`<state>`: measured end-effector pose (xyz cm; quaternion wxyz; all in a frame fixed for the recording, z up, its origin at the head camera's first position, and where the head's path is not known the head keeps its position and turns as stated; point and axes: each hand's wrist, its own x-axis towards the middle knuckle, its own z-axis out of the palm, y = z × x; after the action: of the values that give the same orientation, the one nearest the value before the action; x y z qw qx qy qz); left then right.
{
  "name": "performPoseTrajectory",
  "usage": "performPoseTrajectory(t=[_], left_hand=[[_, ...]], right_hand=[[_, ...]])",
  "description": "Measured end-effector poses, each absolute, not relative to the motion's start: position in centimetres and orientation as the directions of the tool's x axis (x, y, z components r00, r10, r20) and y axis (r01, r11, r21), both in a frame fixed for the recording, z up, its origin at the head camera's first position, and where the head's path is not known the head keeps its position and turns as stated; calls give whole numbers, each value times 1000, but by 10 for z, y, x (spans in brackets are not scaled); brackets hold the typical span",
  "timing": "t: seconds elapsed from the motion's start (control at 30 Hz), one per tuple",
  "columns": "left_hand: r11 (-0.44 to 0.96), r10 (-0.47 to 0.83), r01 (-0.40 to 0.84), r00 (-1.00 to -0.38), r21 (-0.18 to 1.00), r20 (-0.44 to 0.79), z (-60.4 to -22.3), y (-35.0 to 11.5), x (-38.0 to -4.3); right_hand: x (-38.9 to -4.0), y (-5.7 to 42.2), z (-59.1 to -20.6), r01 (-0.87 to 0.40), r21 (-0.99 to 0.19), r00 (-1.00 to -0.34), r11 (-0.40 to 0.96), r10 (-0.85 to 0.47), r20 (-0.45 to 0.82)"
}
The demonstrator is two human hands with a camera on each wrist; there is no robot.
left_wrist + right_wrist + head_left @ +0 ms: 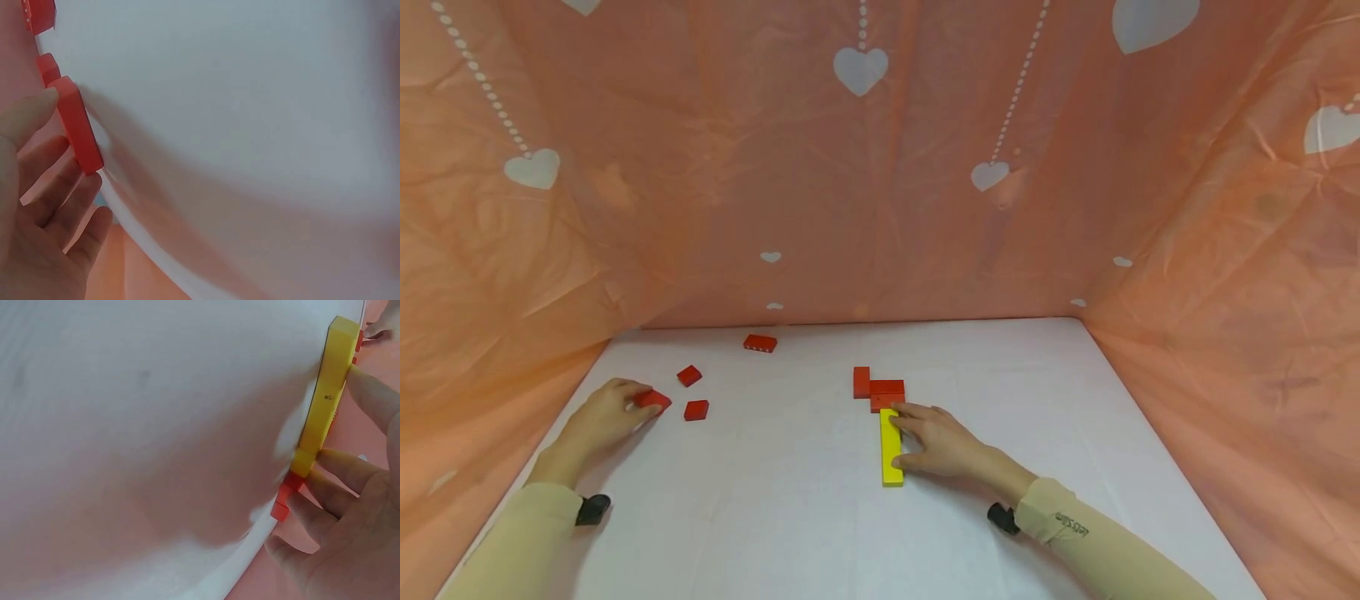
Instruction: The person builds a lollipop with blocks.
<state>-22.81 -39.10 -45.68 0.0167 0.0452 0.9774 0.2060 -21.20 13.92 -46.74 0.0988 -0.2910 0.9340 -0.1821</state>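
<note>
My left hand [604, 412] pinches a red block [653, 401] between thumb and fingers at the left side of the table. The left wrist view shows the thumb on one end of this long block [79, 125] and the fingertips along its other side. My right hand [942, 442] rests its thumb and fingertips along the right side of a yellow bar [891, 458]. A seam crosses the bar near its far end. Red blocks [887, 388] adjoin that far end, with an upright-lying red block [861, 382] at their left.
Two small red blocks, one farther back [689, 376] and one nearer [696, 410], lie right of my left hand. A studded red block [760, 343] sits near the back edge. Orange cloth [880, 208] with hearts encloses the white table [775, 517] at the back and sides.
</note>
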Motion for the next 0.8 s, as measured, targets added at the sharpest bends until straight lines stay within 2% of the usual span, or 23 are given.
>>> performPoseTrajectory(t=[0.4, 0.6, 0.8], left_hand=[[902, 83, 111, -993, 418, 86, -460, -386, -229], [871, 77, 165, -976, 462, 203, -454, -370, -229], [831, 102, 225, -961, 509, 258, -441, -344, -234]], right_hand=[[-213, 139, -467, -516, -395, -806, 760, -587, -78], [-212, 139, -467, -517, -406, -804, 754, -590, -73], [-212, 139, -468, -514, -403, -806, 758, -586, -75]])
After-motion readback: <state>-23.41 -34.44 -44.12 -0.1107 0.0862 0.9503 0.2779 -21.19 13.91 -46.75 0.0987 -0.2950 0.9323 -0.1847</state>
